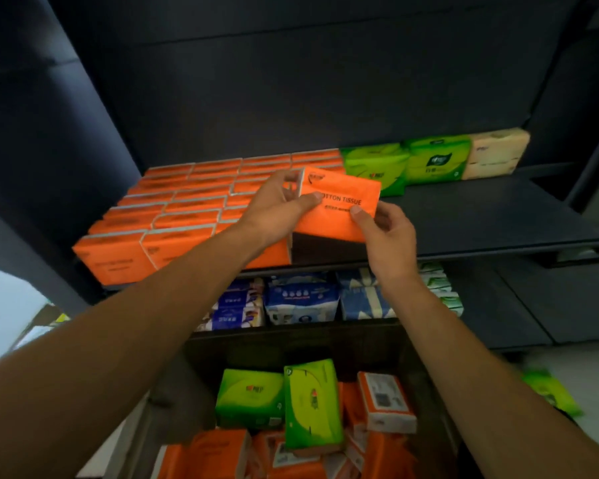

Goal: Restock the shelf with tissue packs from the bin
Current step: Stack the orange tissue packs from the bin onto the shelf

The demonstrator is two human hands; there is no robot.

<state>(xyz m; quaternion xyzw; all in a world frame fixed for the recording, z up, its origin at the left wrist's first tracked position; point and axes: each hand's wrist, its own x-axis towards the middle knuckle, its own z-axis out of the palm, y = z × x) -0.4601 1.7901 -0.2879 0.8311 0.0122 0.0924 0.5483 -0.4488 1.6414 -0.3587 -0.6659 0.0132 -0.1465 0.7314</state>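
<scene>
Above the dark metal shelf (481, 216), both the left hand (274, 205) and the right hand (384, 233) are pinching a flat orange plastic-wrapped tissue pack (339, 205), fingers clamped on its edges; placing is in hand, and next it likely needs lowering into the gap beside the orange rows (187, 209).

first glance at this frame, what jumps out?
An orange tissue pack held by both hands, left hand and right hand, at centre, over the upper shelf. Left of it a dense block of orange packs fills that shelf; green packs sit at its back right. At the bottom, the bin holds loose packs, orange and green.
</scene>
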